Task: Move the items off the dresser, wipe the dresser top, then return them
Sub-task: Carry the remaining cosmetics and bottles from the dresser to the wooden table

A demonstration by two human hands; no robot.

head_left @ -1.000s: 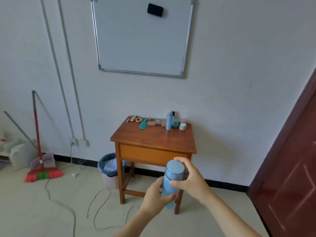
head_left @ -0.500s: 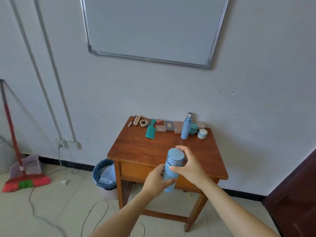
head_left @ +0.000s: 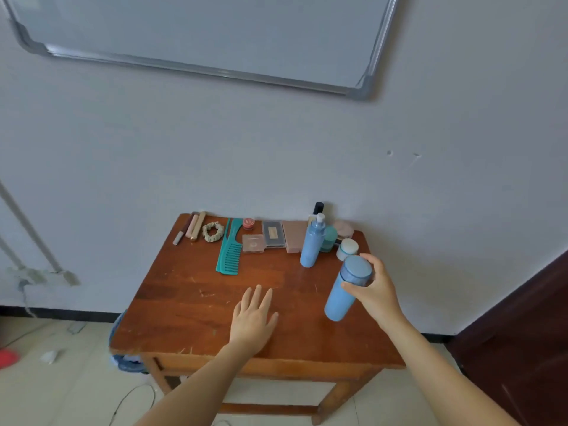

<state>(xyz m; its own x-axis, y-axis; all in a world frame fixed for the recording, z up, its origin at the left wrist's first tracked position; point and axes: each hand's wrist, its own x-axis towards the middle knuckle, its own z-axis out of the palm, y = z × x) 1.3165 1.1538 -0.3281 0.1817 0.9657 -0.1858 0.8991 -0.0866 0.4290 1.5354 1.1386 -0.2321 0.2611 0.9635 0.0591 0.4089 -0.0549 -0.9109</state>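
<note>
The wooden dresser [head_left: 190, 309] stands against the wall. My right hand [head_left: 373, 290] grips a light blue bottle [head_left: 344, 295] near its cap, over the right side of the top; whether its base touches the wood I cannot tell. My left hand [head_left: 253, 315] is over the middle of the top, fingers straight, holding nothing. Along the back edge lie a teal comb [head_left: 230, 251], a scrunchie [head_left: 212, 231], pens [head_left: 192, 229], compacts [head_left: 273, 234], a blue spray bottle [head_left: 313, 242] and small jars [head_left: 347, 249].
A whiteboard [head_left: 199, 32] hangs on the wall above. A blue-lined bin [head_left: 123, 361] stands on the floor under the dresser's left edge. A dark door [head_left: 522, 333] is at the right. Cables [head_left: 135, 398] trail on the tiled floor.
I have come closer to the dresser. My left hand has let go of the blue bottle and moved over the tabletop. My right hand has carried the bottle to the dresser's right side.
</note>
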